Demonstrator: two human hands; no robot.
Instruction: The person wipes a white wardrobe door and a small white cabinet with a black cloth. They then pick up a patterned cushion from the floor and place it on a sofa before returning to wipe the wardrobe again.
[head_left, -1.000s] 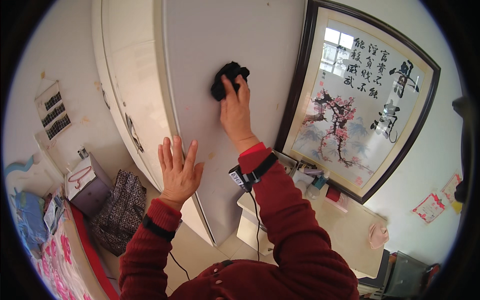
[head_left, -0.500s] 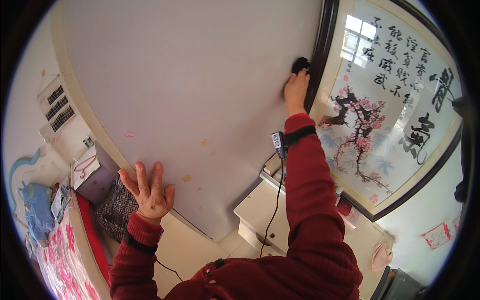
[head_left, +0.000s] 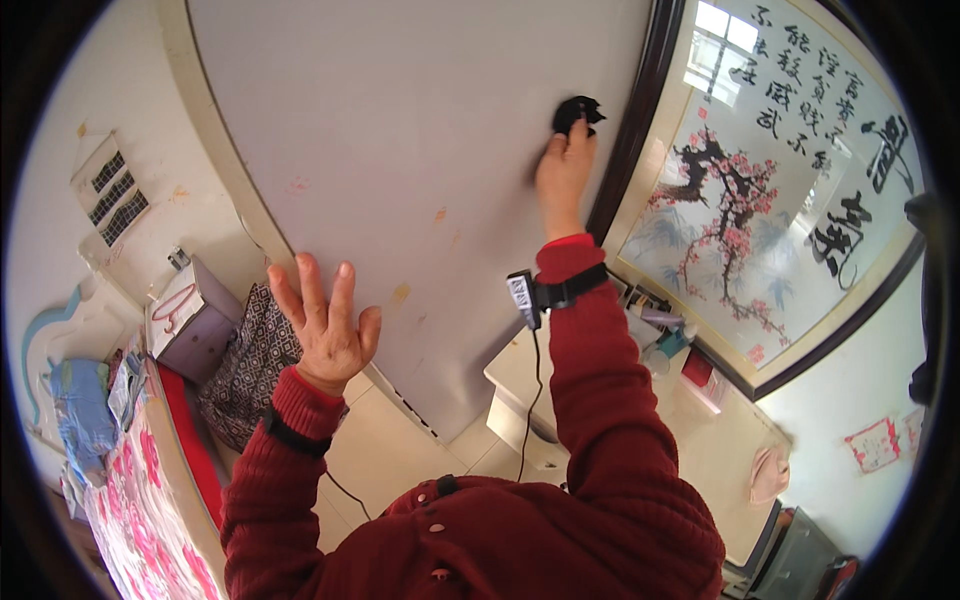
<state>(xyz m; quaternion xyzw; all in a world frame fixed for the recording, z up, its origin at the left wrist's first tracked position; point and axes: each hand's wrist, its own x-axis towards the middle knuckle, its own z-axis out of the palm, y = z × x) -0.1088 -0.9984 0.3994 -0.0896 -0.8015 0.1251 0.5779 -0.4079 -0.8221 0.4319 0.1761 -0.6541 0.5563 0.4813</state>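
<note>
Here, right grip [head_left: 564, 182] clamped on black cloth [head_left: 572, 113], near frame [head_left: 637, 125] edge, left grip [head_left: 330, 342] spread, wide panel [head_left: 400, 130] between.

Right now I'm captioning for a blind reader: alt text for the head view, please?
A person's right hand holds a black cloth against a pale grey panel, beside a dark-framed picture; the left hand is spread open near the panel's left edge.
</note>
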